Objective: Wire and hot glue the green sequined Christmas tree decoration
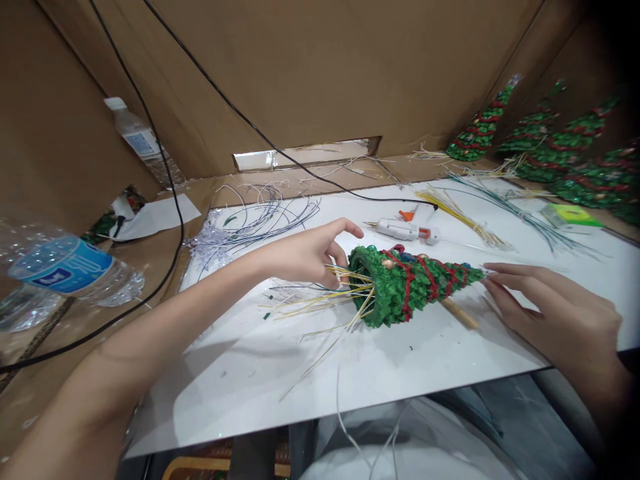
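A small decorated Christmas tree [400,287] lies on its side over the white board, its green foliage wound with red trim and dotted with ornaments. Its hollow base faces left, and thin yellow and white strands [295,307] spill out of it. My left hand [315,257] is at that base, forefinger raised, with the thumb and the other fingers curled around some strands. At the other end, my right hand [545,307] pinches the pointed tip between thumb and fingers. A wooden stick [460,313] lies partly hidden behind the tree.
A hot glue gun [400,229] lies behind the tree. Strand bundles [465,217] and loose strands [270,213] spread across the white board [240,393]. Several finished trees [483,130] stand back right. Water bottles [75,270] and a black cable [181,220] are at left.
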`<state>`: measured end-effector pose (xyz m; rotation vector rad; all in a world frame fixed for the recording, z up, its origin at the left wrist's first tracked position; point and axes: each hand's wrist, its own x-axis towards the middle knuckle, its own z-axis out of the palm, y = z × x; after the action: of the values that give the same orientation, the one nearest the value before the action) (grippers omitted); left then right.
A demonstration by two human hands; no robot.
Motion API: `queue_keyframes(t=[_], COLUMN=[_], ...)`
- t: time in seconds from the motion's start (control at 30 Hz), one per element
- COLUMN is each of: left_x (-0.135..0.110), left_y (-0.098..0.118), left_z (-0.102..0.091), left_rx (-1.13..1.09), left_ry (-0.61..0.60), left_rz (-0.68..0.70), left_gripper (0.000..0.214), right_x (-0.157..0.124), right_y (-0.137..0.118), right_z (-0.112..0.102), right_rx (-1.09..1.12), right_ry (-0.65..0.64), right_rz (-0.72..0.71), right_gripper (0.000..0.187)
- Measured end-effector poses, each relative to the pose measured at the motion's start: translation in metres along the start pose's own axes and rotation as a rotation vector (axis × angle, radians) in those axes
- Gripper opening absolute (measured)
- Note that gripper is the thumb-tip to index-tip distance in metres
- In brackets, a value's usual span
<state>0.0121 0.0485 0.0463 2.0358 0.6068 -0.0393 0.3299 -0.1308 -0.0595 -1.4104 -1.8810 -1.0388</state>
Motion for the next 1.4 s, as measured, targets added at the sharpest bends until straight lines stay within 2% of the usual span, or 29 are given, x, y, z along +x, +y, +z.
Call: queue_keyframes(t=[0.6, 0.87, 1.1, 1.4], left_x=[0.0001, -0.0010, -0.0023, -0.0007], left_y=[-0.0016, 0.0009, 0.0001, -0.0001], left_z=[-0.0005, -0.0007, -0.0042, -0.0050], left_rx=[0.018, 0.002, 0.004, -0.038], left_ry=[0.016, -0.027, -0.134, -0.126], left_rz=[-0.018, -0.006, -0.029, -0.046], left_gripper=[0.072, 0.065, 0.061, 0.067], right_x=[-0.0001, 0.0022, 0.0010, 0.0006], right_y=[0.0006, -0.0008, -0.0018, -0.0016], right_z=[0.0001, -0.0032, -0.0032, -0.0031], right_rx=[-0.016, -0.011, -0.003, -0.002], right_ry=[-0.006, 0.001, -0.027, -0.032], right_rz=[-0.013, -0.032, -0.009, -0.008], right_gripper=[0.019, 0.021, 0.022, 0.020])
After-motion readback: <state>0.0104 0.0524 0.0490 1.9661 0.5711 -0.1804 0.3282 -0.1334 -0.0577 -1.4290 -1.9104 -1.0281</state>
